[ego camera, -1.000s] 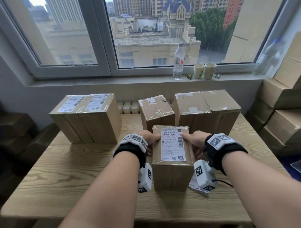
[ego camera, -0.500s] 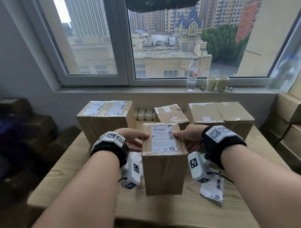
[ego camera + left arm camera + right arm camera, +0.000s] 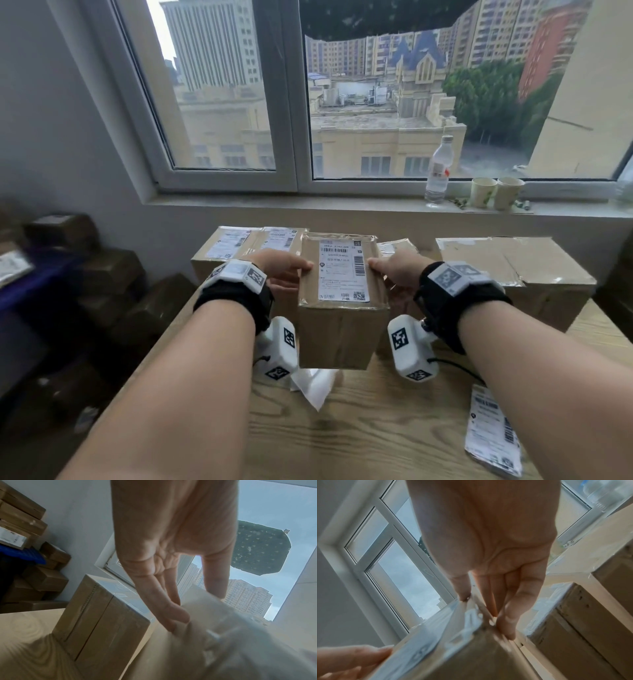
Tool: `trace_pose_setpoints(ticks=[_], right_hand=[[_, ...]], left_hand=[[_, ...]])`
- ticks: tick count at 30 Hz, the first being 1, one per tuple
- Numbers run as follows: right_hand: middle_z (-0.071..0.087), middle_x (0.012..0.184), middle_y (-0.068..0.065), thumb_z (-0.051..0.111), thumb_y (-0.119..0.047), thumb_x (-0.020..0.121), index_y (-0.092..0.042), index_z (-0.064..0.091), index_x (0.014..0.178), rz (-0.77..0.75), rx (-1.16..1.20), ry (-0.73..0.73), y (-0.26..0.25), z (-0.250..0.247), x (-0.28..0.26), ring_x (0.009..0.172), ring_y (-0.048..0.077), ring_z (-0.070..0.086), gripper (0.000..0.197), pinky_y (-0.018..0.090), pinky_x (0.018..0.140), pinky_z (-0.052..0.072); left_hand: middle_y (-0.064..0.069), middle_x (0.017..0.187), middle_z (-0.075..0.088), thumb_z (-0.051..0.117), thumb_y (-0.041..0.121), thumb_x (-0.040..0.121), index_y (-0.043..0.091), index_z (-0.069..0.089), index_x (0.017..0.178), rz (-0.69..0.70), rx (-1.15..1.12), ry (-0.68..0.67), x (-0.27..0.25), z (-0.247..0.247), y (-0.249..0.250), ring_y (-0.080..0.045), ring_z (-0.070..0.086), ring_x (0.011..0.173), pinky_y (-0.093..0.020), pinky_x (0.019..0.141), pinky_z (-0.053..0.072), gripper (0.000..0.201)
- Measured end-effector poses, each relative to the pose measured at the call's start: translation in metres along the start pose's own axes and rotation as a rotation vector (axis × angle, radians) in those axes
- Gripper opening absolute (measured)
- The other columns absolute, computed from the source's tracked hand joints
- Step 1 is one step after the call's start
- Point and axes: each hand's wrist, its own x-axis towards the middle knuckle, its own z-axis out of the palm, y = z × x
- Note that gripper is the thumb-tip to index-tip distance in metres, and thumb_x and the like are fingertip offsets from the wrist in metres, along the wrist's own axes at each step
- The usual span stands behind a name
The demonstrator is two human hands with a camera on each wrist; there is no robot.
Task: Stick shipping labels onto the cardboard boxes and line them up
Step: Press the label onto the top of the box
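Both hands hold a brown cardboard box (image 3: pixel 337 332) clear of the wooden table (image 3: pixel 376 431); a white shipping label (image 3: pixel 343 274) covers its top. My left hand (image 3: pixel 282 270) grips its left side with the thumb over the top edge. My right hand (image 3: pixel 397 272) grips the right side the same way. The left wrist view shows my left hand (image 3: pixel 171 599) against the held box (image 3: pixel 197 649), beside two labelled boxes (image 3: pixel 102 615). The right wrist view shows my right hand (image 3: pixel 498 595) on the box (image 3: pixel 462 653). The two labelled boxes (image 3: pixel 222 255) stand just behind and to the left.
Unlabelled boxes (image 3: pixel 534 270) stand at the right rear, with a smaller one (image 3: pixel 399 246) behind the held box. A loose label sheet (image 3: pixel 493 435) lies front right, and white backing paper (image 3: pixel 315 385) under the held box. More boxes (image 3: pixel 113 270) are stacked left of the table.
The labelled box has risen off the table and travelled away from me and leftward, toward the two labelled boxes. Both hands kept their hold.
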Motion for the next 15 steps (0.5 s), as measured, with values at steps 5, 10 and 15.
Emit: trace_pose_setpoints(ticks=[5, 10, 15], right_hand=[[0.073, 0.090, 0.016, 0.054, -0.046, 0.092, -0.006, 0.063, 0.075, 0.021, -0.020, 0.036, -0.002, 0.008, 0.030, 0.086, 0.034, 0.072, 0.044, 0.048, 0.082, 0.058], [0.071, 0.104, 0.014, 0.056, -0.041, 0.093, -0.001, 0.068, 0.105, 0.054, -0.036, 0.069, -0.015, 0.014, 0.048, 0.092, 0.029, 0.067, 0.044, 0.038, 0.085, 0.055], [0.071, 0.105, 0.016, 0.058, -0.025, 0.092, -0.003, 0.069, 0.101, 0.066, 0.073, 0.092, -0.024, 0.023, 0.073, 0.100, 0.032, 0.066, 0.026, 0.043, 0.090, 0.054]], left_hand=[[-0.015, 0.100, 0.070, 0.066, 0.001, 0.084, 0.003, 0.062, 0.099, 0.018, 0.015, 0.000, 0.038, 0.001, 0.008, -0.022, 0.069, 0.088, -0.031, 0.075, 0.060, 0.016], [-0.014, 0.111, 0.070, 0.062, -0.011, 0.083, 0.003, 0.066, 0.104, 0.076, 0.036, -0.017, 0.071, -0.001, 0.021, -0.024, 0.067, 0.100, -0.035, 0.087, 0.056, 0.025], [-0.011, 0.116, 0.067, 0.063, -0.013, 0.081, 0.007, 0.064, 0.116, 0.168, 0.123, 0.035, 0.102, -0.004, 0.028, -0.025, 0.063, 0.107, -0.037, 0.096, 0.052, 0.040]])
